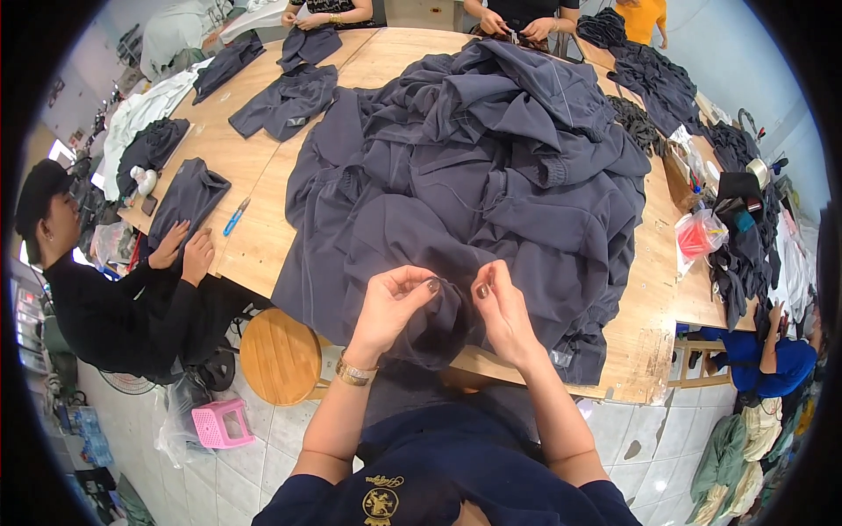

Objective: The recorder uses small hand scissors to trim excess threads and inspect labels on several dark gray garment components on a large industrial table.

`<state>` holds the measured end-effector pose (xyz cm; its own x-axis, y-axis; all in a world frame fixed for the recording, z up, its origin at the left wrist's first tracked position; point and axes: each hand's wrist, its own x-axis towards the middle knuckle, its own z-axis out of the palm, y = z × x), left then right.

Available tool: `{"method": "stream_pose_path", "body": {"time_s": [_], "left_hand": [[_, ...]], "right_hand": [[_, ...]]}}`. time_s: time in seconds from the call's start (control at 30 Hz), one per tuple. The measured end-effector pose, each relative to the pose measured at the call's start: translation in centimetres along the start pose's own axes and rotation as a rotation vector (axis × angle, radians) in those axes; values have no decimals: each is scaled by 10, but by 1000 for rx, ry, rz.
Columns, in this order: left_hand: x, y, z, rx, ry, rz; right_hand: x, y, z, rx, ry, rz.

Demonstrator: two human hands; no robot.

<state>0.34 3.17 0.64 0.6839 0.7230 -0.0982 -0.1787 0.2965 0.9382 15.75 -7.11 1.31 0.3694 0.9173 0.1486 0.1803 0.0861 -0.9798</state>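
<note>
A large heap of dark grey garments (526,184) covers the middle of the table, with gathered elastic edges and pale seams showing in places. My left hand (392,307) is closed on the rim of one dark grey garment (438,337), which sags over the table's near edge. Just to its right, my right hand (506,317) holds thumb and fingers pinched together beside that cloth. Whatever lies in the right fingertips is too small or hidden to make out.
The wooden table (254,250) carries a blue cutter-like tool (236,217) at left. A person in black (105,280) handles a folded grey garment (189,200) there. Others work along the far side. A round wooden stool (281,355) and pink plastic stool (222,424) stand left.
</note>
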Motion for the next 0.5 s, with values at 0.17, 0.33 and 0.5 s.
{"method": "stream_pose_path", "body": {"time_s": [0.17,0.33,0.5], "left_hand": [[-1,1,1,21,26,15],[0,1,0,45,45,9],[-1,5,1,71,33,-5]], "right_hand": [[-3,-4,0,-562,-7,-148],[-4,-6,3,-658,-16,-188],[-2,-4,3,-727,-19,-254]]}}
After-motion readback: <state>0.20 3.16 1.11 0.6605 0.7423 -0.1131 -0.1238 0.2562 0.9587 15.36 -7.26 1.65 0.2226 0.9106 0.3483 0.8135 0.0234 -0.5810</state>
